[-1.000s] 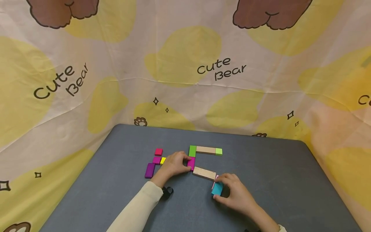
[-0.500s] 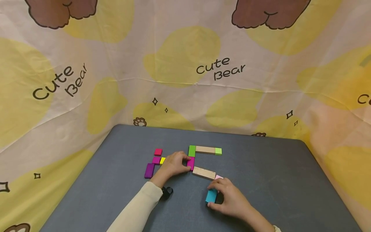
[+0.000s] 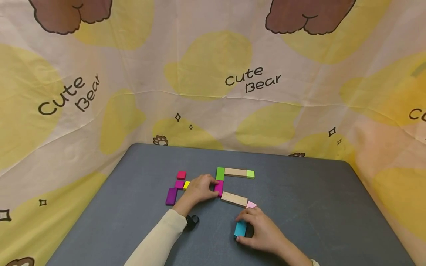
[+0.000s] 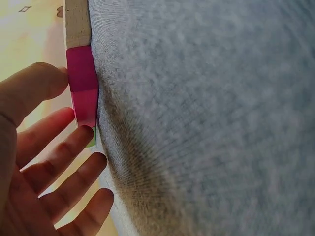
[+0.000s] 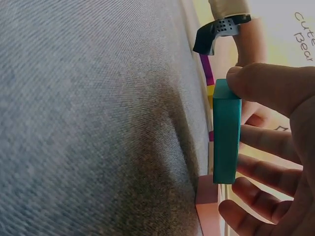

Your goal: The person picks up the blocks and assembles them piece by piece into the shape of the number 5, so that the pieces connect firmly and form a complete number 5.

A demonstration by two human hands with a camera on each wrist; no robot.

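Observation:
My left hand (image 3: 199, 189) pinches a magenta block (image 3: 218, 188) between thumb and index finger, one at each end. In the left wrist view the thumb meets that magenta block (image 4: 82, 84) while the other fingers are spread. A blue rectangular block (image 3: 240, 229) is gripped by my right hand (image 3: 266, 231), with the thumb at its near end and the fingertips at its far end. The right wrist view shows the blue block (image 5: 227, 137) close over the table. Just beyond the right hand lies a pink block (image 3: 251, 204), partly hidden, at the end of a plain wooden block (image 3: 234, 199).
A green block (image 3: 220, 173), a wooden block (image 3: 235, 172) and a light green block (image 3: 250, 174) join at the back. To the left lie red (image 3: 181, 175), purple (image 3: 171, 196), magenta and yellow (image 3: 186, 185) blocks on the grey table (image 3: 316, 207). Printed cloth surrounds it.
My right hand has drawn the blue block toward me and slightly left, away from the pink block, which now shows more. The left hand keeps its place on the magenta block.

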